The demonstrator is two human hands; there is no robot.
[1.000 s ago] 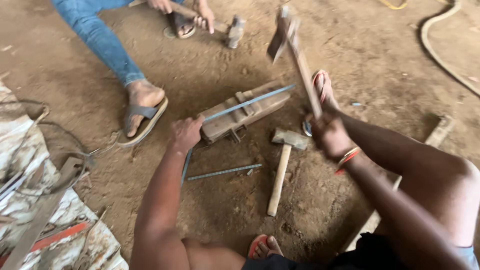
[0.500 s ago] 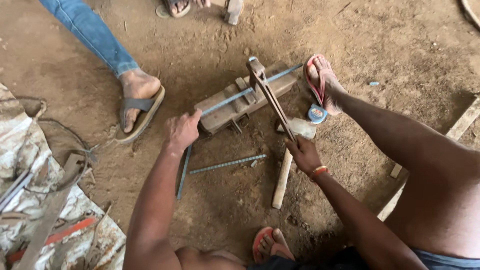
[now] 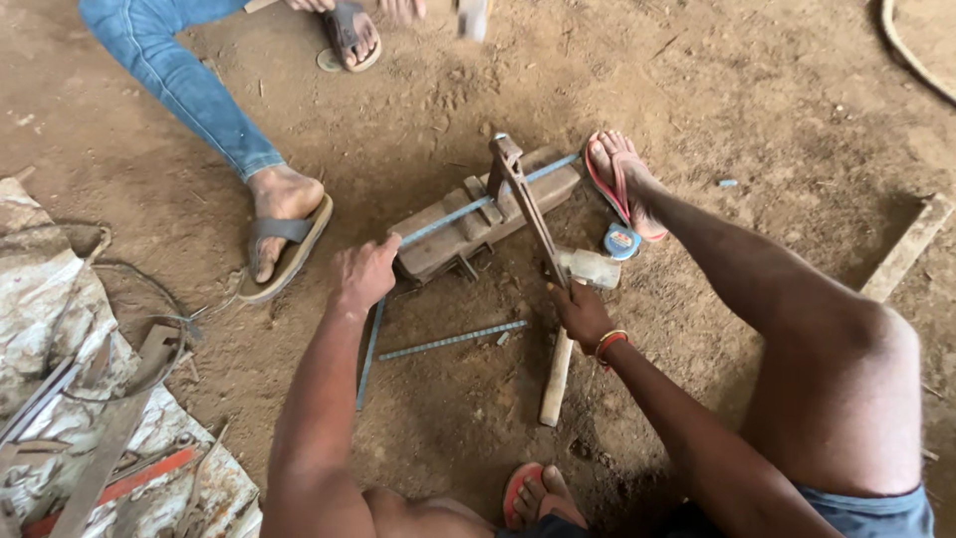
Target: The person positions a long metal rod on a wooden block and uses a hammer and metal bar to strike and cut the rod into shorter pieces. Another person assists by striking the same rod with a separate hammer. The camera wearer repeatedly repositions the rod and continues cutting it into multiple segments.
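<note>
Right hand (image 3: 581,311) grips the long rusty metal striking tool (image 3: 525,204), its head down on the thin steel rod (image 3: 448,217) that the left hand (image 3: 364,271) pins across the wooden block (image 3: 438,239), rod apparently uncut.

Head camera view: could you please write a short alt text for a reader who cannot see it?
A person sitting on a dirt floor holds a thin steel rod on a block with the left hand, while the right hand grips a long-handled tool resting on it. A hammer lies beside it; another person's sandalled foot is nearby.
</note>
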